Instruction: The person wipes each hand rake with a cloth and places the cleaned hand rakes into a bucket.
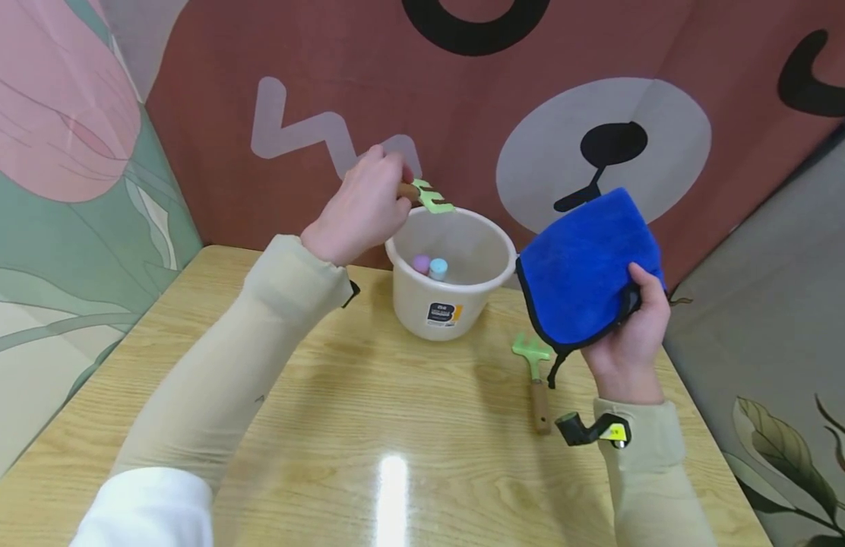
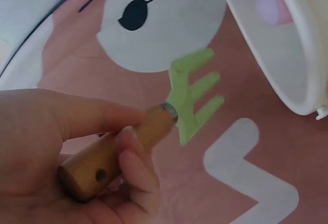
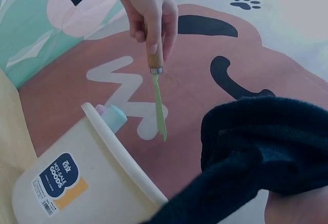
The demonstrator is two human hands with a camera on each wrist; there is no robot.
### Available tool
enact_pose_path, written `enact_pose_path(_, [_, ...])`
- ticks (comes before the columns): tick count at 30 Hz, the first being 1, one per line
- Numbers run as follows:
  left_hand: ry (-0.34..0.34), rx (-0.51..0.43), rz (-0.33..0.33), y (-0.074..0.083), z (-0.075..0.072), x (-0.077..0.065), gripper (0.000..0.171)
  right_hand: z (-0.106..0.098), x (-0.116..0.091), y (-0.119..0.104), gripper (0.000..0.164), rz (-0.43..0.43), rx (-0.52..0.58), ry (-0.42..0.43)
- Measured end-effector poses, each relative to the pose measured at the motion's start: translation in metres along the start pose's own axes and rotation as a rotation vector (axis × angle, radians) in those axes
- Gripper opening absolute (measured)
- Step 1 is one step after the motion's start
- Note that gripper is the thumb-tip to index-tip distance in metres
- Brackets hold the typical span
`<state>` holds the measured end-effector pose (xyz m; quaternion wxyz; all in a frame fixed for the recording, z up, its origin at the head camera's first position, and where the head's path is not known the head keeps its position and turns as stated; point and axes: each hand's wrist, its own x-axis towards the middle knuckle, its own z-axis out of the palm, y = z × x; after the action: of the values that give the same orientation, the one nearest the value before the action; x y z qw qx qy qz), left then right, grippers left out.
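My left hand [image 1: 368, 201] grips a small garden rake by its brown wooden handle [image 2: 107, 155]; the green tined head [image 1: 432, 197] is over the far left rim of a white bucket [image 1: 416, 308]. In the left wrist view, thumb and fingers wrap the handle and the green tines [image 2: 192, 96] point away from the palm. A blue cloth [image 1: 587, 266] with black edging and a short dark cord hangs from my right hand [image 1: 634, 334], right of the bucket. Inside the bucket lie a purple piece [image 1: 420, 264] and a light blue piece [image 1: 438, 269].
On the wooden table [image 1: 327, 425], a second green rake [image 1: 535, 380] with a wooden handle lies right of the bucket, below the cloth. A printed fabric backdrop [image 1: 313, 53] rises right behind the bucket. More printed fabric [image 1: 60, 228] stands along the left side.
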<state>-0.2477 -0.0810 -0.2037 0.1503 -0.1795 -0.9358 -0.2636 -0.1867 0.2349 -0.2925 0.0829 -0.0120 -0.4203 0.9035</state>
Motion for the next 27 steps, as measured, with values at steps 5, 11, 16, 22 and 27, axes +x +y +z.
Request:
enact_pose_path(5, [0.012, -0.039, 0.014, -0.004, 0.011, 0.009, 0.021, -0.001, 0.000, 0.000, 0.057, 0.005, 0.002, -0.002])
enact_pose_path(11, [-0.050, -0.027, -0.035, -0.010, 0.027, 0.015, 0.021, -0.003, 0.002, 0.000, 0.058, 0.011, 0.032, -0.007])
enact_pose_path(16, [-0.127, 0.022, -0.062, -0.015, 0.042, 0.015, 0.023, -0.005, 0.002, 0.002, 0.058, 0.005, 0.034, -0.015])
enact_pose_path(22, [-0.200, 0.017, -0.113, -0.019, 0.054, 0.011, 0.028, -0.006, 0.001, 0.003, 0.057, -0.006, 0.003, -0.012])
enact_pose_path(27, [-0.212, 0.015, -0.114, -0.024, 0.064, 0.010, 0.028, -0.007, 0.000, 0.004, 0.057, 0.000, -0.005, -0.010])
